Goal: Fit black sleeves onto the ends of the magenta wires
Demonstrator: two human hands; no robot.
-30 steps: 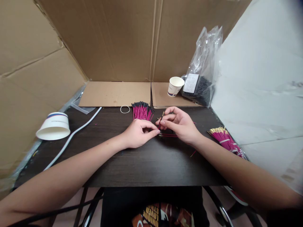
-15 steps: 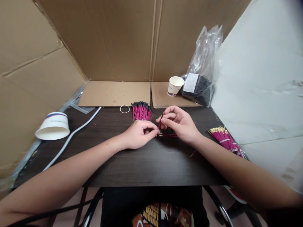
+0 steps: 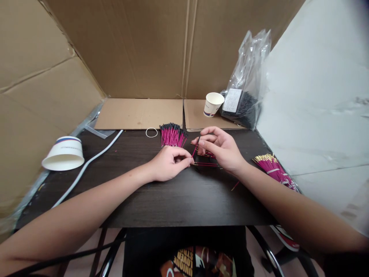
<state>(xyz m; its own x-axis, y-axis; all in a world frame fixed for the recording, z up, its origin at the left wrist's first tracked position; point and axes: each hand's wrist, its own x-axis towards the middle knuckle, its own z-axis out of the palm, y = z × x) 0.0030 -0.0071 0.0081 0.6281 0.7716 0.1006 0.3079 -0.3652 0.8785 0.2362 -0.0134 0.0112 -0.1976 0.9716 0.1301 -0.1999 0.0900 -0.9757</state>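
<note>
Between the thumb and fingertips of my left hand [image 3: 172, 163] is the lower end of a short magenta wire [image 3: 195, 151], which slants up to the right. My right hand [image 3: 221, 148] has its thumb and fingers closed at the wire's upper end, around a small black sleeve [image 3: 199, 139]. Below and behind my right hand lie several loose magenta wires [image 3: 206, 164] with gold-coloured tips, partly hidden by it. Just beyond my left hand stands a bunch of magenta wires with black ends [image 3: 173, 135].
A white ring [image 3: 151, 132] lies left of the bunch. Banded gold-tipped wires [image 3: 273, 169] sit at right. A paper cup [image 3: 213, 104] and a clear bag of black pieces [image 3: 242, 104] are at the back. Another cup [image 3: 63, 154] lies tipped at left beside a white cable [image 3: 89, 165].
My right fingers have shifted slightly up and apart from the wire's middle. A black sleeve now shows at the wire's upper end, where a gold tip showed before. The left hand stays put.
</note>
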